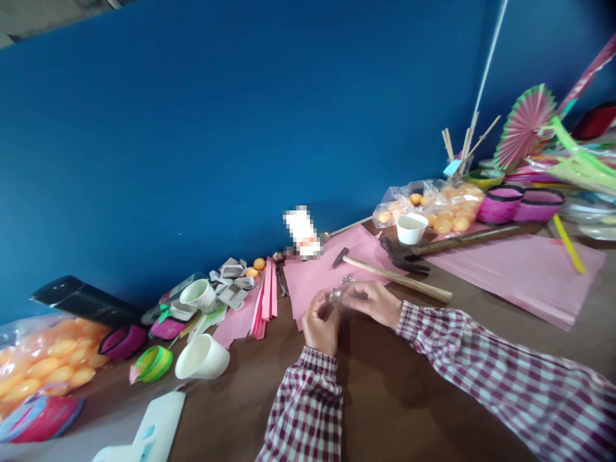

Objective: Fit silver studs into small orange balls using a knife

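Observation:
My left hand (321, 326) is closed in a pinch on a small shiny silvery piece (335, 295), whose exact kind is too small to tell. Close beside it, my right hand (376, 303) has its thumb and fingers pressed together at the right edge of that piece; what lies between those fingertips is hidden. Just beyond the fingers, more small silvery bits (347, 279) lie on a pink paper sheet (312, 282). A hammer (399, 276) with a pale wooden handle rests across the sheet, behind my right hand.
A larger claw hammer (462, 242), a white cup (411, 229) and bagged orange balls (452, 212) are at the back right. Leftward stand a tipped white cup (202, 357), pink paper strips (264, 301) and another bag of balls (52, 359). A blue wall (240, 128) rises behind.

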{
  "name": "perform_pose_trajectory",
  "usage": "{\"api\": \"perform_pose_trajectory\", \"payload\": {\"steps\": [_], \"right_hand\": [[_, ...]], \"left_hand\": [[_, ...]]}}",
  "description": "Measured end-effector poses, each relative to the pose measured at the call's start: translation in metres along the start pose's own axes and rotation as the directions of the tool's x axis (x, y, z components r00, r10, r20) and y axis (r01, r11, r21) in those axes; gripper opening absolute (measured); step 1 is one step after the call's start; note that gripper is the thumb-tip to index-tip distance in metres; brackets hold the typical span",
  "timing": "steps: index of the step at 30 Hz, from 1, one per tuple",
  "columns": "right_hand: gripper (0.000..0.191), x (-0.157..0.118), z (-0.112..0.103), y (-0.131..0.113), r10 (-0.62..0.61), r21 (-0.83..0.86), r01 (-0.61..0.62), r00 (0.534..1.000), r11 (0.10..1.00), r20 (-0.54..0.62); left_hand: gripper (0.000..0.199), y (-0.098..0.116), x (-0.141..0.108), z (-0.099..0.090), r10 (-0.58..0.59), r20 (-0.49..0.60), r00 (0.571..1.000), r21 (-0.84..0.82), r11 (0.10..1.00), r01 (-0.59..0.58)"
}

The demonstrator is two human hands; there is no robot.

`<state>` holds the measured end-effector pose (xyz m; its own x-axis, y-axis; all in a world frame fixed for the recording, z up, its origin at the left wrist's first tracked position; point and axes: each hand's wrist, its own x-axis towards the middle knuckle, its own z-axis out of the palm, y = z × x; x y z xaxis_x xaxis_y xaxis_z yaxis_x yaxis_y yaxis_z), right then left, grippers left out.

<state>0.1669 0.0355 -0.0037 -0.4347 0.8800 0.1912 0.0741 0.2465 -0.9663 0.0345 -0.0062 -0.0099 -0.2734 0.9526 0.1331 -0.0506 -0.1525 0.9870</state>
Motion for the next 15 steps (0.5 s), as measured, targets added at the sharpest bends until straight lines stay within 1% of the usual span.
{"api": "perform_pose_trajectory", "payload": {"steps": [6, 11, 15], "right_hand": [[0.023, 0.0007, -0.0002, 0.003, 0.002, -0.01, -0.002, 1.0, 1.0, -0.005], [0.025, 0.0016, -0.001, 0.0017, 0.047, -0.031, -0.048, 0.999, 0.998, -0.027], [0.023, 0.0021, -0.0006, -0.0013, 0.074, -0.026, -0.076, 0.996, 0.997, -0.049]], "left_hand": [[0.035, -0.0022, -0.0008, -0.0015, 0.01, -0.009, 1.0, 0.057, 0.998, -0.01], [0.035, -0.0033, -0.0004, -0.002, 0.018, 0.017, 1.0, 0.075, 0.997, -0.019], [0.036, -0.0033, -0.0005, -0.0018, 0.028, 0.002, 1.0, 0.081, 0.996, -0.028]]}}
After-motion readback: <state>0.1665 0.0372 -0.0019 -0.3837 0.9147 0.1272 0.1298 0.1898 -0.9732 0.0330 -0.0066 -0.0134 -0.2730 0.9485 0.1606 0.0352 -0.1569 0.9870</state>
